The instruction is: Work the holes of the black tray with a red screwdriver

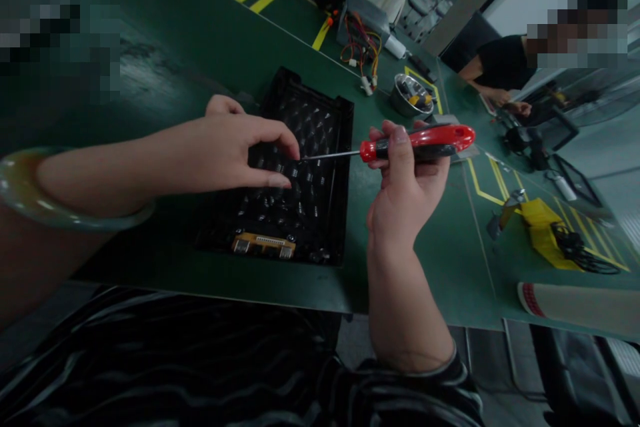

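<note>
My right hand (407,170) is wrapped round the red and black handle of a screwdriver (425,143), its thumb along the grip. The thin metal shaft points left, over a black plastic panel (340,213) with a quilted, bumpy surface. Close to the screwdriver's tip are the fingers of my left hand (240,150), thumb and index finger apart above the panel. Whether the index finger touches the tip I cannot tell. A small orange-brown circuit board (265,243) with metal ports sits along the panel's near edge.
Beyond the panel stand a metal bowl (411,97) of small parts and a power supply box (367,20) with coloured wires. On the right are a yellow holder (547,233) with black cable and a pale roll (575,303). Two people sit across the green table (430,267).
</note>
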